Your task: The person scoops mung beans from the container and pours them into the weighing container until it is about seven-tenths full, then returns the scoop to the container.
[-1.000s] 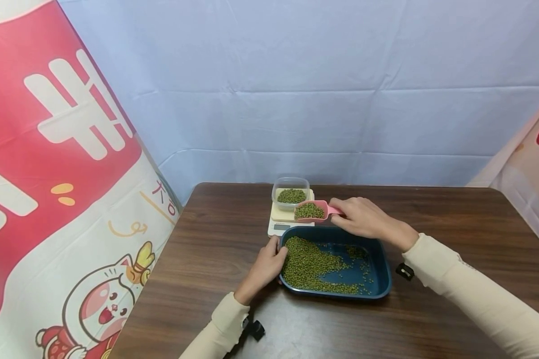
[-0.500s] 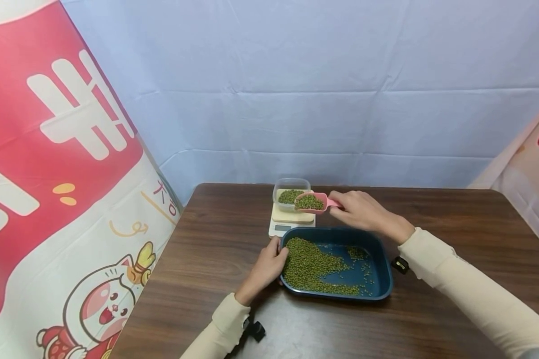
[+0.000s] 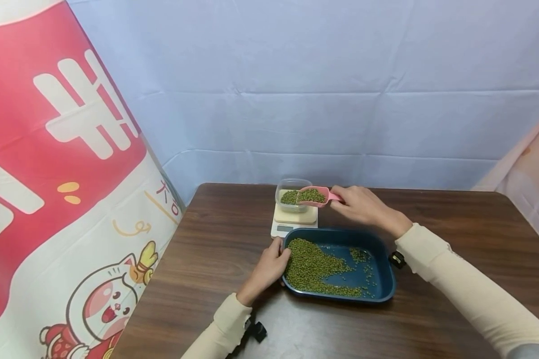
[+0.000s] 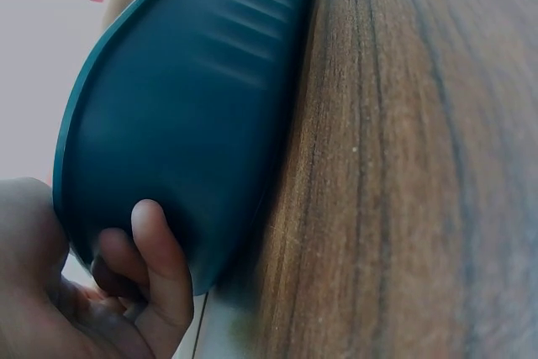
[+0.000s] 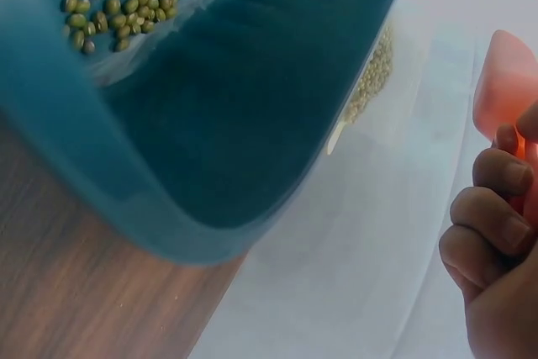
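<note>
Looks like your pink plastic scoop (image 3: 327,195) of green beans (image 3: 312,195), gripped in your right hand (image 3: 363,204), has just moved further over the clear plastic tub (image 3: 293,208), so that load's lined up but untipped, while your left hand (image 3: 268,265) grips the blue rectangular tray (image 3: 346,237).

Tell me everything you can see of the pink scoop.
The scoop is pink, plastic-looking and slightly translucent, with an open bowl and a handle, which the right hand grips. Raised and near level, it holds green beans and points left, overlapping the clear box's right side in the head view; whether they touch is unclear.
</note>
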Demonstrator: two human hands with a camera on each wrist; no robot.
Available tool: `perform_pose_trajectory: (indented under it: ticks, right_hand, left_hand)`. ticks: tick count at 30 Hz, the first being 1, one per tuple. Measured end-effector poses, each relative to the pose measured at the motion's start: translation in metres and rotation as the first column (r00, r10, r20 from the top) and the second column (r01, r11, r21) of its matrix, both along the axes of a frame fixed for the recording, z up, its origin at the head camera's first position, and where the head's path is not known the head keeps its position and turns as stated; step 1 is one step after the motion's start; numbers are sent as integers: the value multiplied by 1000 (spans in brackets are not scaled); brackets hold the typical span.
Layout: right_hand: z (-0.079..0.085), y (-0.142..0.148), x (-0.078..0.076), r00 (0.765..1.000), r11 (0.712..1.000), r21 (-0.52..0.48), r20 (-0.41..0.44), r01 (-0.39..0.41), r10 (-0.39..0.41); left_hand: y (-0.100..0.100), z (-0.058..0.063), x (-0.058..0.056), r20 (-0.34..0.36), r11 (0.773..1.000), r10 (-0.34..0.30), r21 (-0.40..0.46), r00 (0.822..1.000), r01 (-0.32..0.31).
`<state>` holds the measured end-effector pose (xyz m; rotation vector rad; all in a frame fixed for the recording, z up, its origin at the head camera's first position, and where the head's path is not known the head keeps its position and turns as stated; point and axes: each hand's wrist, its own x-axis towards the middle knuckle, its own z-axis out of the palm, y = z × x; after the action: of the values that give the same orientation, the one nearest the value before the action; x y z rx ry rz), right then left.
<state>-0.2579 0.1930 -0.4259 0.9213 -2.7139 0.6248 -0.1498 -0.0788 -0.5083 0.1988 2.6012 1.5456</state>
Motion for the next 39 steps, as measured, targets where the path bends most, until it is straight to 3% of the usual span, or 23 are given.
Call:
perform_pose_trajectory:
  ticks: [39]
  right_hand:
    - [-2,-3,-31,998,995,94,67,15,-21]
  left_hand:
    - [-1,1,1,-8,1000,-23,21,1000,23]
